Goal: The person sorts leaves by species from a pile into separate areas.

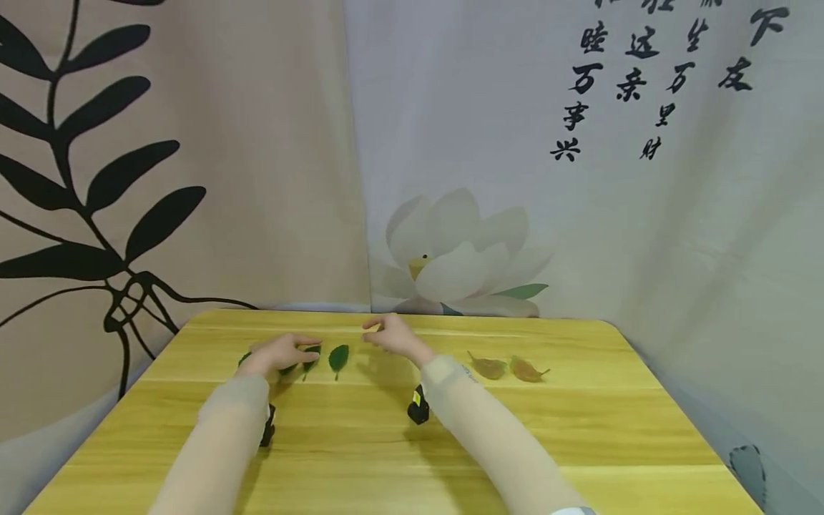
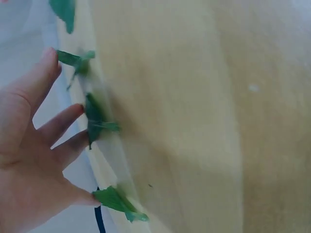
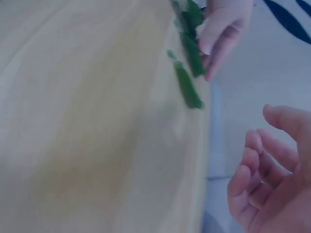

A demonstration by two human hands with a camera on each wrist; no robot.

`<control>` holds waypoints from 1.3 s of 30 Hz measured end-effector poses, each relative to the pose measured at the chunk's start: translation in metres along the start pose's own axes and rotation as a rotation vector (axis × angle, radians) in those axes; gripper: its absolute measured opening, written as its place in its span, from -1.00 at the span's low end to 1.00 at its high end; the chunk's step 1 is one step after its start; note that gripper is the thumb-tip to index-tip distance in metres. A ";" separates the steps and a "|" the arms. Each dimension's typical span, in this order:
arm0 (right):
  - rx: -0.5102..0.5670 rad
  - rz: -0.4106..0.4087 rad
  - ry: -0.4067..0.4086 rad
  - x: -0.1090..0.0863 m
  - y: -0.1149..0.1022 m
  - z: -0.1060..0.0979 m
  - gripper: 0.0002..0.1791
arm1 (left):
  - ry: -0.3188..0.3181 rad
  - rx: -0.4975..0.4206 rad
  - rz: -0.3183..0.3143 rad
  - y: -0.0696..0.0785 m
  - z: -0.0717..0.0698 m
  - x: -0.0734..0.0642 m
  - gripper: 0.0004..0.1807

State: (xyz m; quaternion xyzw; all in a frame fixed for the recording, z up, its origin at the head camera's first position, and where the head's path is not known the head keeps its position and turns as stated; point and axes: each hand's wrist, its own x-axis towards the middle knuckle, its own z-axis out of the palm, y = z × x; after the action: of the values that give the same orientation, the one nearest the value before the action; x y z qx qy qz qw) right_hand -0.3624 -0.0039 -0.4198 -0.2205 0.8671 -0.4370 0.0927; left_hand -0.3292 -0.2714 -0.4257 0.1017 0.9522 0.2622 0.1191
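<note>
Several green leaves lie in a row toward the far left of the table, the rightmost one (image 1: 337, 358) fully in sight. My left hand (image 1: 283, 352) is over this row and hides part of it in the head view. In the left wrist view its fingers spread apart, with fingertips right at a green leaf (image 2: 95, 121) and the thumb tip beside another leaf (image 2: 75, 60). To the right of the row hovers my right hand (image 1: 394, 336), its fingers loosely bent and nothing in them. The right wrist view shows that hand (image 3: 277, 179) apart from the leaves.
Two yellow-brown leaves (image 1: 488, 368) lie side by side on the wooden table (image 1: 360, 458), right of the right forearm. Behind the far edge hangs a pale curtain (image 1: 283, 143) printed with plants, a lotus and characters. Black wrist cameras (image 1: 418, 406) sit below both wrists.
</note>
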 end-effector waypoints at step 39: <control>-0.025 0.088 0.097 -0.190 0.115 -0.140 -0.70 | -0.171 -0.167 0.631 0.191 0.110 0.027 -0.63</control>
State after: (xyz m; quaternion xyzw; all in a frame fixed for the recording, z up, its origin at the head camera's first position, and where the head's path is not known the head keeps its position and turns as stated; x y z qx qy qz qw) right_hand -0.2784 0.2446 -0.4340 -0.1619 0.8848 -0.4317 0.0671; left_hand -0.2990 -0.0518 -0.4221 0.4031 0.8355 0.3539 0.1194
